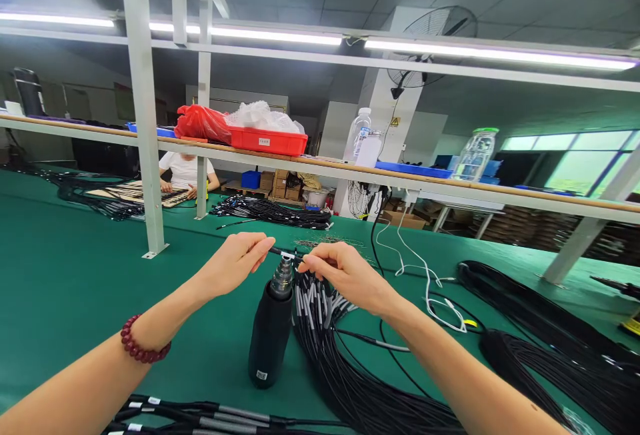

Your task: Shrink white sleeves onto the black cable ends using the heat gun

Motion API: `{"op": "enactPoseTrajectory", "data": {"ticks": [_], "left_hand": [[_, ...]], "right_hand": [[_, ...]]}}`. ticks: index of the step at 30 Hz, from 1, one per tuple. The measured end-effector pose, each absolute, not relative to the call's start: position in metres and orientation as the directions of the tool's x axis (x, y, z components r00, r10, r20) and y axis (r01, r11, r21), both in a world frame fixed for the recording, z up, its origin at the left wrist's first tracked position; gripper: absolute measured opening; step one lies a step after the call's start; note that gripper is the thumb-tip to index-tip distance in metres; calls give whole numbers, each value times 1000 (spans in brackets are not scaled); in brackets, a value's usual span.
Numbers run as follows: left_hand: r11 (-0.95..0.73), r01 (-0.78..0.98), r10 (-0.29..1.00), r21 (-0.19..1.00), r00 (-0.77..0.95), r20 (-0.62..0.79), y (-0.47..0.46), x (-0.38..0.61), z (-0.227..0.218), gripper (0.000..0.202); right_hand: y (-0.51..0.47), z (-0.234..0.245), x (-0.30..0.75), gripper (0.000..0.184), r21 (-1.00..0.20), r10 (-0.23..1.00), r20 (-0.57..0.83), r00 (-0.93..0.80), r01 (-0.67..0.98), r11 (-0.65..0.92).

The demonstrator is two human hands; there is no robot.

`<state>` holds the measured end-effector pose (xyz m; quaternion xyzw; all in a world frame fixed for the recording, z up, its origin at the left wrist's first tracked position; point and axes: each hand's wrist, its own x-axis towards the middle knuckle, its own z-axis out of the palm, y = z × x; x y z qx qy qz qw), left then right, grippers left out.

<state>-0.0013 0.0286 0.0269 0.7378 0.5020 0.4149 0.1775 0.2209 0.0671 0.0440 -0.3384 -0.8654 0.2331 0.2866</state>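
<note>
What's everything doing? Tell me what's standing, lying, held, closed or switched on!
Left hand: pinching the thin cable
Right hand: pinching it too
Thin cable: stretched between both hands
Heat gun: standing, nozzle up; on or off, can't tell
Cable bundle: lying on the green table
Jar: upright, green lid on
Bottle: upright, capped
Red basket: heaped with plastic
Tube lights: on

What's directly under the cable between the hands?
The heat gun, its metal nozzle beneath the cable at its white section. The nozzle's opening is hidden, so I can't tell whether they touch.
</note>
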Motion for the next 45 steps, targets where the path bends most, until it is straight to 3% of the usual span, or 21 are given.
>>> {"op": "enactPoseTrajectory", "data": {"ticks": [11,19,22,30,38,42,45], "left_hand": [[-413,565,897,714,116,427,33,-2,25,36],[-412,588,895,696,118,430,29,-1,27,23],[-405,591,899,698,118,422,28,-2,28,25],[-437,595,880,674,129,457,31,-6,28,51],[-439,581,883,685,137,449,29,-4,26,30],[-440,573,880,692,121,460,29,-3,27,28],[-403,564,895,721,78,440,28,-6,23,29]], "right_hand": [[72,39,214,22,-541,735,464,-494,499,677],[76,35,209,15,-556,738,469,-485,488,673],[75,36,210,17,-550,731,481,-485,482,682],[67,43,214,36,-496,689,455,-565,481,723],[72,39,215,24,-560,709,481,-515,442,701],[75,40,216,31,-585,731,459,-505,447,676],[97,35,225,39,-632,817,411,-404,520,575]]}}
